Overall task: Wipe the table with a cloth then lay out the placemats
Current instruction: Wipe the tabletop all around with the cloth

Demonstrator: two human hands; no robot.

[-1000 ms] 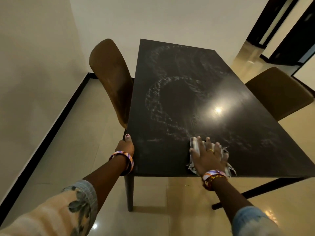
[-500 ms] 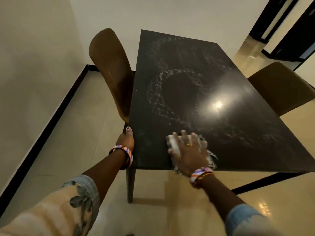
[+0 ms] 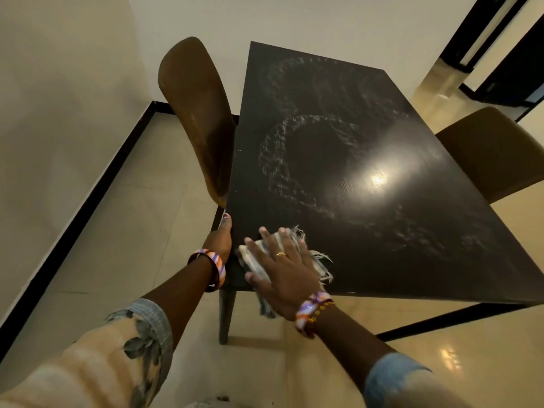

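We see the dark rectangular wooden table (image 3: 368, 231), its long axis running from 6 toward 12 o'clock. The right hand (image 3: 284, 273) lies flat, fingers (image 3: 266, 240) spread, pressing a pale frayed cloth (image 3: 319, 262) onto the near corner at 7 o'clock; fringe points toward 3 o'clock. The left hand (image 3: 220, 240) grips the table's left edge, fingers curled under. A brown curved chair (image 3: 197, 113) stands at 10 o'clock. Swirled wet streaks (image 3: 276, 154) mark the top.

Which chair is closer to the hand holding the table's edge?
The chair on the left side of the table. Its back stands just past the left hand; the other chair sits across the table.
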